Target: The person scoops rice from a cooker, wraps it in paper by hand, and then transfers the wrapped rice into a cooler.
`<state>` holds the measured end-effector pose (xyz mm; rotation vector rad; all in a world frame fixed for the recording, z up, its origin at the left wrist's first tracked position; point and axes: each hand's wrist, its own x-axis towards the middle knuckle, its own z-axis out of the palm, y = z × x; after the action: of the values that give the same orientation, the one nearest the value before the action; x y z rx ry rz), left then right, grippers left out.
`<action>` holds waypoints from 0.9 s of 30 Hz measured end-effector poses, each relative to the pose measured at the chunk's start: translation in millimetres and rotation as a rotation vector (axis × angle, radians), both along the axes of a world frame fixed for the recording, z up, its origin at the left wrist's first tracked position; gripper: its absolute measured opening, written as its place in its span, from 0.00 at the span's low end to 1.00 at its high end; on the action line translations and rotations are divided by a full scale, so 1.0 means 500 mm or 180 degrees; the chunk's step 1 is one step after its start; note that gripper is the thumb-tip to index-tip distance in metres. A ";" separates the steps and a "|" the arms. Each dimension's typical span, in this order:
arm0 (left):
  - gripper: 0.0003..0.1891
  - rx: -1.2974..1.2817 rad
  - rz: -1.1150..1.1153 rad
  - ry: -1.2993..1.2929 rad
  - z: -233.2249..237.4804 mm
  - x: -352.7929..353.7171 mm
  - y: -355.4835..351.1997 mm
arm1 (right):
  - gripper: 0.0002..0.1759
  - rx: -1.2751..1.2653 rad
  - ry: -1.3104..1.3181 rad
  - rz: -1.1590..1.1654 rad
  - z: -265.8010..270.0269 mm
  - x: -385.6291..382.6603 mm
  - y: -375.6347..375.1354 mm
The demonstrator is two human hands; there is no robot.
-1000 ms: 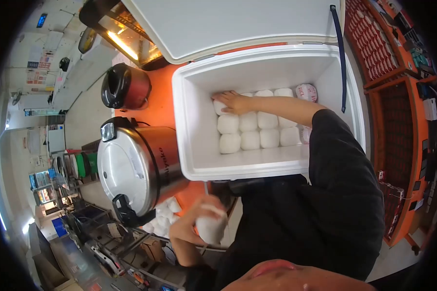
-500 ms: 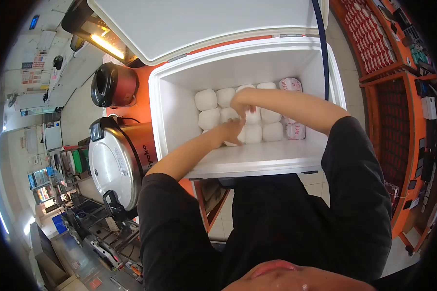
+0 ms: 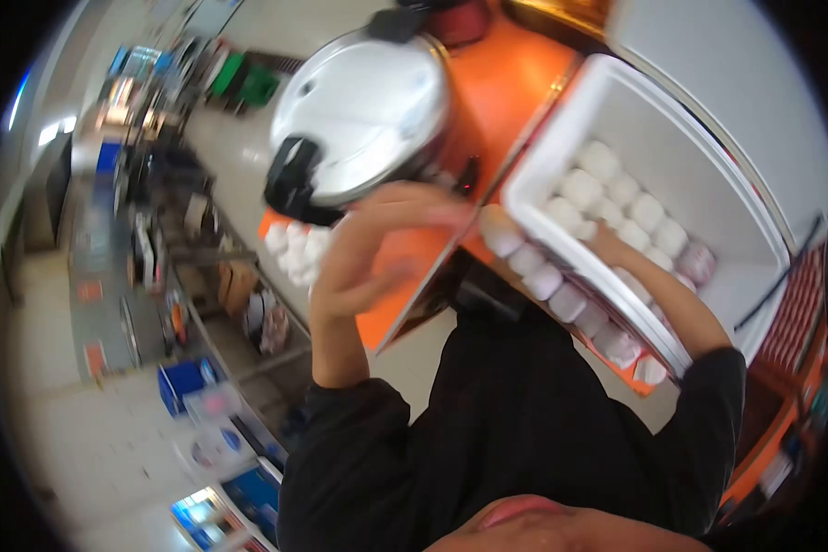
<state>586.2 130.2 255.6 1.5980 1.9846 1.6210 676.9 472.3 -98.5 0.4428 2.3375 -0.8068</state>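
My left hand (image 3: pixel 382 244) is raised outside the white cooler box (image 3: pixel 547 175), in front of the large rice cooker (image 3: pixel 363 115). Its fingers and thumb are apart with nothing between them, though motion blurs them. Inside the box my right hand (image 3: pixel 605 244) reaches down to the near-left end of the rows of white rounded rice packs (image 3: pixel 647 212). It touches or nearly touches the packs there; its fingertips are blurred and partly hidden. A pack with reddish print (image 3: pixel 696 262) lies at the right end of the rows.
More wrapped packs (image 3: pixel 569 302) line the near outer side of the box. Another cluster of white packs (image 3: pixel 294 248) sits left of the orange counter (image 3: pixel 506 83). The open lid (image 3: pixel 736 92) stands behind the box. A metal rack (image 3: pixel 239 313) is at left.
My view has swung left, so the box now appears tilted at the right. My left hand has come out of the box towards the rice cooker; my right hand stays inside.
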 end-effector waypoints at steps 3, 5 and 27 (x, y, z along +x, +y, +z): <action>0.13 0.0954 0.1600 -0.1008 -0.085 0.012 -0.315 | 0.56 0.0325 -0.0904 0.0907 0.320 -0.046 -0.015; 0.13 0.0624 0.2865 -0.0906 -0.189 0.022 -0.509 | 0.24 0.0443 0.0643 0.0943 0.420 -0.024 -0.034; 0.41 -0.3445 0.4273 -0.0390 -0.817 0.255 -0.635 | 0.37 0.0034 0.2427 0.2258 -0.020 -0.391 -1.470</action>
<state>713.7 -187.2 -152.9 -0.3197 3.0897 0.3116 481.3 -262.7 -108.4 -0.8046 2.8605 -0.6599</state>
